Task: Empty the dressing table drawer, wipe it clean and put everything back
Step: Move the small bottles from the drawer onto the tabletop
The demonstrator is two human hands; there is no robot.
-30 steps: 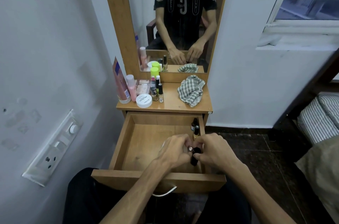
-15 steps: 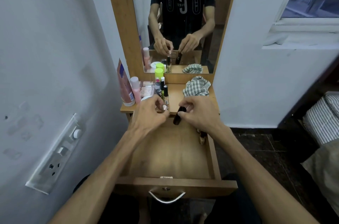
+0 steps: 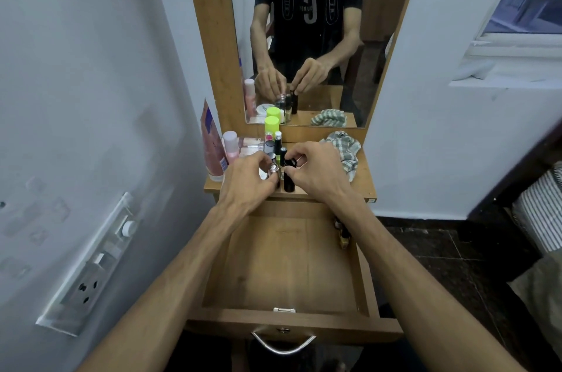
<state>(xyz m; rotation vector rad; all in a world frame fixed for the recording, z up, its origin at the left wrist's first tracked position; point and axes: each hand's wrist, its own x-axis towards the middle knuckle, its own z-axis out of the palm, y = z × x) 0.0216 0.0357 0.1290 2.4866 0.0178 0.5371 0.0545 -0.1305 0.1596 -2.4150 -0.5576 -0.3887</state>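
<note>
At the front edge of the surface (image 3: 362,186), your two hands are setting down items lifted out of the drawer (image 3: 286,265). Left hand (image 3: 246,181): fingers narrowed around a small clear bottle with a silver cap (image 3: 273,169), held just above or on the surface; contact cannot be told. Right hand (image 3: 316,172): fingertips pinching the top of a black tube (image 3: 289,178), upright, its base at the front edge. Both items sit just in front of the cluster of bottles (image 3: 275,143) toward the left rear corner of the surface. The checked cloth (image 3: 345,151) lies crumpled at the right rear, untouched.

The drawer is pulled fully open. Its floor is bare except for a few small bottles (image 3: 342,233) against the right wall near the back, partly hidden by your right forearm; the count is unclear.

Judgement: the emptying step is in hand and nearly done. Next move: release both items so they stand steadily without knocking the crowded cluster, then reach back to the right wall for the remaining bottles. Wiping follows; the cloth is within reach.
</note>
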